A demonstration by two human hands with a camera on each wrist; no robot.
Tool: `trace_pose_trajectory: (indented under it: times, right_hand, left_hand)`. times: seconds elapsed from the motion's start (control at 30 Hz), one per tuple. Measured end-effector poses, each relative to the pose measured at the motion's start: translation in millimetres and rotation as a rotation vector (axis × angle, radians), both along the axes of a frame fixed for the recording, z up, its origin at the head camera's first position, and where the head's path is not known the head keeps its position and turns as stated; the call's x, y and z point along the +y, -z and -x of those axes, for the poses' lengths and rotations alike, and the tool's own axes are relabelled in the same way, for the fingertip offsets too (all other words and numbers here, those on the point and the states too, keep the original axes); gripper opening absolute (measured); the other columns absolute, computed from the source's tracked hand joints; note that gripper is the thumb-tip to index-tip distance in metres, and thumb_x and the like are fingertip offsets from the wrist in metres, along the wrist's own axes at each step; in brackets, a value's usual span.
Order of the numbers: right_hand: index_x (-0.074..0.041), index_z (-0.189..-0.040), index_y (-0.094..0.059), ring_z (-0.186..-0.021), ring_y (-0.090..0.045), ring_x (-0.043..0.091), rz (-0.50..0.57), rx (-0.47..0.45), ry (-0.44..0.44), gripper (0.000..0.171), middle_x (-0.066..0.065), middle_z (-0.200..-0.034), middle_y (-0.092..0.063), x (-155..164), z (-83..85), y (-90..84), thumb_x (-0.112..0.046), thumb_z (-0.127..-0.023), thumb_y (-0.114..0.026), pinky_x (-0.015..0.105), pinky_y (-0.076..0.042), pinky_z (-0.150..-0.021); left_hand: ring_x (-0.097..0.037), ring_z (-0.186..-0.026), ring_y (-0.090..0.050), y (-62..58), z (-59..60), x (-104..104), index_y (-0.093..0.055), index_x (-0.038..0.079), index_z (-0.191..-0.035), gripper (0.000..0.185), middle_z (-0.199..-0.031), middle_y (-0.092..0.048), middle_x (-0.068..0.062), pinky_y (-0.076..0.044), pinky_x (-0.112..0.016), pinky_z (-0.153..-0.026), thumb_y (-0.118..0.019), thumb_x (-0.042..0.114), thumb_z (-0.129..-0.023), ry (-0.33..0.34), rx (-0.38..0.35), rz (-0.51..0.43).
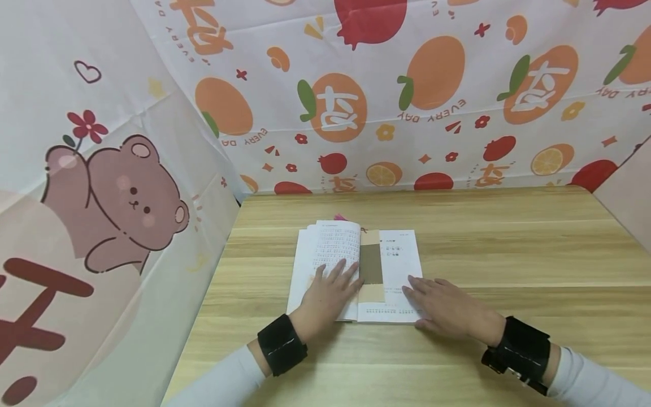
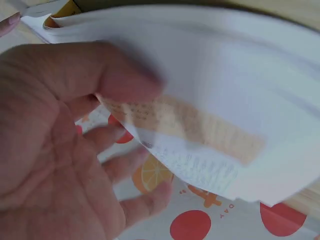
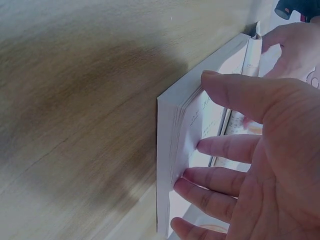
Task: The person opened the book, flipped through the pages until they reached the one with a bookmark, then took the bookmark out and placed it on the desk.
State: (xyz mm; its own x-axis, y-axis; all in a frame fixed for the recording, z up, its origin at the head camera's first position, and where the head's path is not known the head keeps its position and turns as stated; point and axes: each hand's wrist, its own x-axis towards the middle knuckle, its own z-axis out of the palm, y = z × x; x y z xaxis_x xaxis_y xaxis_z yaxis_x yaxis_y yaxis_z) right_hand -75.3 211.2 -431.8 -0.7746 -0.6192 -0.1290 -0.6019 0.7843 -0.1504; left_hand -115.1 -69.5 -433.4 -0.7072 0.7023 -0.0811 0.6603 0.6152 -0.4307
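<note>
A thick paperback book [image 1: 402,271] lies open on the table, with printed text on its pages. Along the inner side of the right page is a tan card with a dark brown middle [image 1: 371,263]. My left hand [image 1: 328,294] rests with spread fingers on the left page [image 1: 335,240], close to the fold. In the left wrist view its blurred thumb [image 2: 132,82] lies over the curved page. At the book's right edge is my right hand [image 1: 452,308], fingers extended onto the page's margin. The right wrist view shows its fingertips [image 3: 187,182] touching the page edges.
The wooden table [image 1: 508,243] extends around the book. A bit of pink [image 1: 341,217] shows at the book's top edge. Behind stands a fruit-printed cloth [image 1: 437,141], and a bear-printed cloth [image 1: 203,254] hangs on the left. Both wrists carry black bands [image 1: 524,350].
</note>
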Motion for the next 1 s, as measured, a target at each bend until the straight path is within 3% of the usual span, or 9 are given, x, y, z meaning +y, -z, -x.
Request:
trace_pose_trajectory:
  times: [0.13,0.4,0.6,1.0]
  right_hand:
    - [0.002,-0.143,-0.051,-0.133,-0.051,0.043,0.005,0.002,0.000,0.066,0.027,-0.148,-0.047,-1.0,0.8,0.4,-0.035,-0.092,-0.071,0.060,-0.044,-0.104]
    - [0.002,-0.142,-0.053,-0.133,-0.051,0.043,0.016,0.004,0.014,0.067,0.027,-0.147,-0.048,-0.9,1.7,1.0,-0.036,-0.090,-0.073,0.061,-0.043,-0.104]
    - [0.002,-0.140,-0.055,-0.131,-0.052,0.043,0.031,0.012,0.016,0.066,0.027,-0.146,-0.050,-0.3,2.1,0.1,-0.034,-0.088,-0.075,0.061,-0.043,-0.104]
    - [0.002,-0.139,-0.055,-0.130,-0.054,0.042,0.040,0.013,0.014,0.067,0.027,-0.145,-0.051,-0.7,3.7,1.5,-0.033,-0.087,-0.077,0.060,-0.045,-0.103]
  left_hand:
    - [-0.027,-0.138,-0.047,-2.2,0.2,2.4,-0.053,0.023,-0.145,0.047,-0.155,-0.046,-0.003,-0.048,-0.049,-0.102,-0.054,0.015,-0.099,-0.014,-0.080,-0.032]
    - [-0.040,-0.117,-0.062,-3.1,3.0,6.6,-0.052,0.021,-0.146,0.047,-0.145,-0.053,-0.017,-0.055,-0.051,-0.089,-0.053,0.015,-0.099,-0.116,-0.214,-0.129]
    - [-0.041,-0.116,-0.063,-4.7,4.1,7.5,-0.049,0.021,-0.148,0.048,-0.147,-0.051,-0.018,-0.056,-0.051,-0.089,-0.051,0.016,-0.101,-0.121,-0.238,-0.103]
    - [-0.042,-0.115,-0.063,-1.4,7.0,5.4,-0.048,0.021,-0.149,0.046,-0.148,-0.050,-0.019,-0.055,-0.051,-0.091,-0.047,0.016,-0.104,-0.141,-0.284,-0.153]
